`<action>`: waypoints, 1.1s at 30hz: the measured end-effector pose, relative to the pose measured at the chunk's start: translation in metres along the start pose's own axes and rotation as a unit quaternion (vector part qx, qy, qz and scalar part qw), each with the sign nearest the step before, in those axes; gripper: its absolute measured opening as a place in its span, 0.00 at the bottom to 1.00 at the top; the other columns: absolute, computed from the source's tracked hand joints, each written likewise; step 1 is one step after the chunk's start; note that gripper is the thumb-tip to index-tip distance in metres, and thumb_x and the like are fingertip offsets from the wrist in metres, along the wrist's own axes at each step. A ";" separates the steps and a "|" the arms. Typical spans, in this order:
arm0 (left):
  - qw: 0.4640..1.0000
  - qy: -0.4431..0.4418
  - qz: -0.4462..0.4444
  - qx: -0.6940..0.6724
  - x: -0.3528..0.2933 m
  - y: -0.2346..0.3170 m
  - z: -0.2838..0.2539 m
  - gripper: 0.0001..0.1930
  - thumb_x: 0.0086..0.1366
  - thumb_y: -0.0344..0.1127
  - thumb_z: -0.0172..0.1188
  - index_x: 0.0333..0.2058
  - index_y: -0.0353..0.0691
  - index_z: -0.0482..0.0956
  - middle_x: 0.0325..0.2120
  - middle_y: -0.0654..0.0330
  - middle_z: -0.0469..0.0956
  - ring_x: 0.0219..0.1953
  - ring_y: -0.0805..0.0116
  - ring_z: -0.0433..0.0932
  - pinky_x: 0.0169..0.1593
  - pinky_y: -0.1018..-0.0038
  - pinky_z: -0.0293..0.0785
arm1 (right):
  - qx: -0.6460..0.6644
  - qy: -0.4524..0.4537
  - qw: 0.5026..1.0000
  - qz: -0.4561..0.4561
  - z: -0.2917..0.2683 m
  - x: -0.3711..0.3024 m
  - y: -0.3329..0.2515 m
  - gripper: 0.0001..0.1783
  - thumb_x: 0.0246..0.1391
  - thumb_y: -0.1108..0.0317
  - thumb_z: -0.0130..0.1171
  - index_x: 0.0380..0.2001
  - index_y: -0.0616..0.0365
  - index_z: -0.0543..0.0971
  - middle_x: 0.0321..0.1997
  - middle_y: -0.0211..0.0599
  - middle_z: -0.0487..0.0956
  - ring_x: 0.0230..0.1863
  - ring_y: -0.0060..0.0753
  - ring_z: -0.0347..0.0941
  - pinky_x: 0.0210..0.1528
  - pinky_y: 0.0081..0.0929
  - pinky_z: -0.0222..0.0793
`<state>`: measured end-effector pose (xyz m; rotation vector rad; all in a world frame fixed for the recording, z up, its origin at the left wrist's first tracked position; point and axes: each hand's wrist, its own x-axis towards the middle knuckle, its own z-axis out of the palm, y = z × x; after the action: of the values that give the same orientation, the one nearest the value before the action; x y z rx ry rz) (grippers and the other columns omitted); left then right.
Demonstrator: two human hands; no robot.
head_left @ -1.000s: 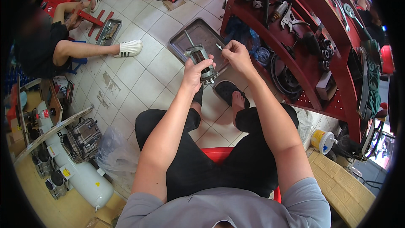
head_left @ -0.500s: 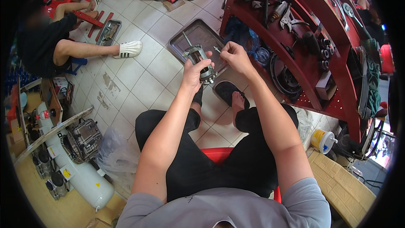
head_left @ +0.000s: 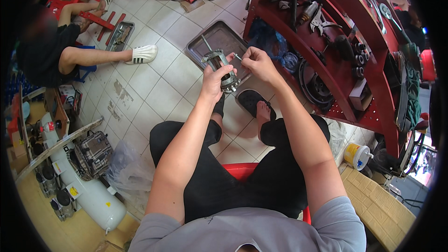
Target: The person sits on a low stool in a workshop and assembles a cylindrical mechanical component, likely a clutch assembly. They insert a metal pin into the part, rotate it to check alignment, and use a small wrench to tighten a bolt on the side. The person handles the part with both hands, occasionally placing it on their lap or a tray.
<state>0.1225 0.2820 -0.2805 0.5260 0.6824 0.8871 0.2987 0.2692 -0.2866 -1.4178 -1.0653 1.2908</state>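
Note:
My left hand (head_left: 214, 80) is closed around a grey metal cylinder-shaped mechanical part (head_left: 227, 79), which has an open-sided body and a toothed-looking lower end. A thin metal rod (head_left: 206, 43) sticks up from its far end. To the right, my right hand (head_left: 260, 64) pinches a small slim metal piece, perhaps a bolt (head_left: 237, 57), its tip pointing toward the cylinder and the left fingertips. Whether the piece touches the left fingers I cannot tell. Both hands are raised above the near side of a shallow metal tray (head_left: 220, 27) on the floor.
A red tool rack (head_left: 322, 81) with pliers and other tools stands close on the right. At the left, another person (head_left: 100, 55) sits beside a small tray (head_left: 122, 35). A white tank (head_left: 93, 200) and a plastic bag (head_left: 130, 168) are at the lower left.
My right hand has turned slightly, and the slim metal piece now tilts differently near the cylinder. A left fingertip has lifted toward it. The cylinder stays almost in place.

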 end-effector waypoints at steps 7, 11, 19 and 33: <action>0.999 0.033 -0.006 0.034 0.000 -0.002 -0.004 0.14 0.53 0.27 0.61 0.39 0.38 0.69 0.46 0.53 0.74 0.30 0.70 0.78 0.35 0.71 0.79 | -0.001 0.047 0.999 0.010 -0.003 0.001 0.001 0.08 0.44 0.70 0.58 0.22 0.62 0.71 0.20 0.33 0.75 0.21 0.21 0.71 0.24 0.20 0.67; 1.000 0.004 0.003 0.011 0.003 -0.003 -0.006 0.15 0.54 0.27 0.61 0.39 0.38 0.69 0.42 0.55 0.75 0.30 0.69 0.78 0.35 0.71 0.79 | -0.006 -0.010 1.000 0.004 0.000 -0.001 -0.001 0.08 0.44 0.70 0.58 0.22 0.62 0.70 0.20 0.32 0.75 0.21 0.21 0.71 0.24 0.20 0.67; 0.998 0.047 0.000 0.035 0.001 -0.004 -0.006 0.13 0.54 0.26 0.60 0.38 0.38 0.69 0.44 0.54 0.74 0.30 0.69 0.78 0.34 0.72 0.79 | -0.008 0.037 0.999 0.000 -0.003 0.000 -0.001 0.07 0.45 0.70 0.57 0.23 0.61 0.70 0.20 0.32 0.74 0.21 0.20 0.70 0.25 0.19 0.67; 0.998 0.048 0.002 0.038 0.003 -0.005 -0.008 0.14 0.54 0.26 0.61 0.39 0.37 0.69 0.40 0.55 0.76 0.30 0.70 0.78 0.33 0.72 0.78 | 0.000 -0.002 1.000 -0.011 -0.006 0.000 -0.001 0.07 0.46 0.70 0.57 0.24 0.61 0.71 0.20 0.31 0.74 0.21 0.19 0.69 0.24 0.18 0.65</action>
<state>0.1205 0.2833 -0.2904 0.5554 0.8050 0.8962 0.3043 0.2692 -0.2858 -1.3994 -1.0800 1.2777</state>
